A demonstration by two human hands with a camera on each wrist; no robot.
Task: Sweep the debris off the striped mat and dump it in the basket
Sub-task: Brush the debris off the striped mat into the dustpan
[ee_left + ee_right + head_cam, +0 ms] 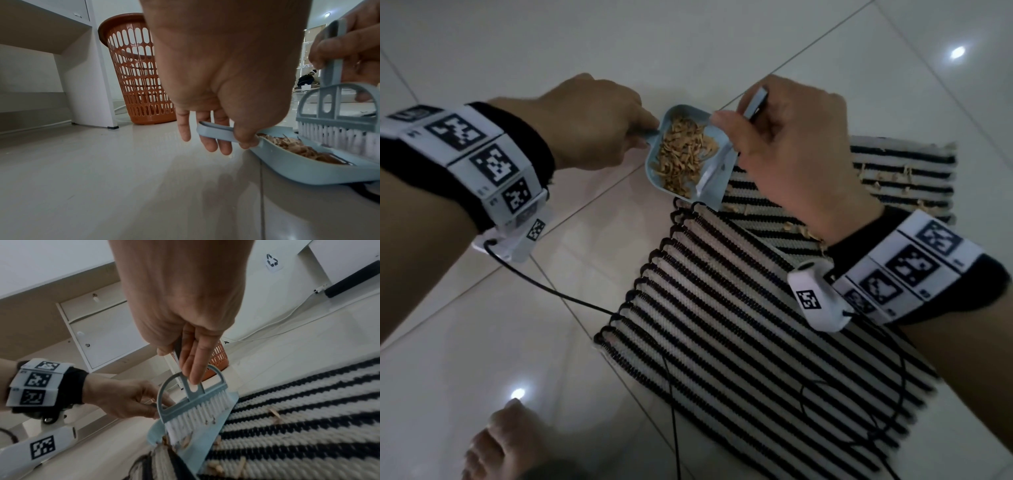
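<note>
While the left hand (589,120) pinches the short handle of a pale blue plastic dustpan (688,154) between thumb and curled fingers, the pan's front lip rests at the corner of the black-and-cream striped woven mat (756,325), which lies on the pale glossy floor tiles (482,342). In the left wrist view the thumb presses on top of the handle, with two fingertips showing beneath it and one more finger hanging straight beside it. A heap of tan, shaving-like debris (681,150) fills the middle of the pan. The right hand (791,150) grips the handle of a small grey-blue plastic brush with white bristles (193,405), its fingers held close together along the handle and the thumb curled against the other side. The bristles stand on the pan's lip, just at the mat's edge. More tan scraps (887,178) lie scattered across the far part of the mat beyond the right wrist, and a few lie on the stripes next to the pan's lip. The tall orange perforated plastic basket (133,68) stands upright on the floor well apart from the pan, beside a white cabinet (82,65). Both wrists wear black bands with white marker tags, and thin black cables (671,394) trail from them across the mat and tiles.
</note>
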